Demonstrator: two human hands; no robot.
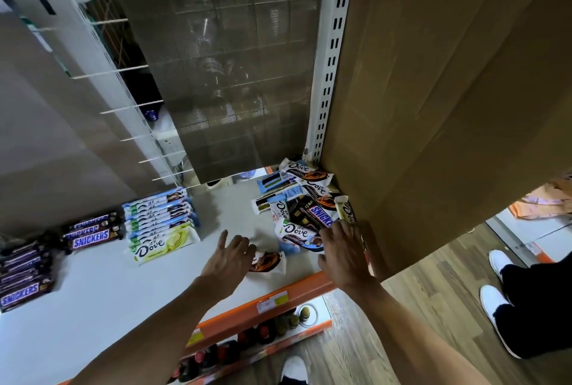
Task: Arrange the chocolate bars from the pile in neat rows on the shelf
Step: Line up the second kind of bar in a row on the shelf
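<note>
Shelf point(117, 298), grey with an orange front edge: pile of chocolate bars point(305, 208) heaped in the back right corner against a cardboard sheet point(433, 106); to the left, a row of Dove bars point(161, 220) and, further left, Snickers bars point(93, 233) laid side by side in two rows. Left hand point(230, 256), fingers spread and thumb held apart, rests its fingertips on a single brown-and-white bar point(268, 261) near the front edge, just beside the pile. Right hand point(343, 251), fingers straight, lies flat on the pile's near edge beside the cardboard sheet; neither hand is clamped on anything.
</note>
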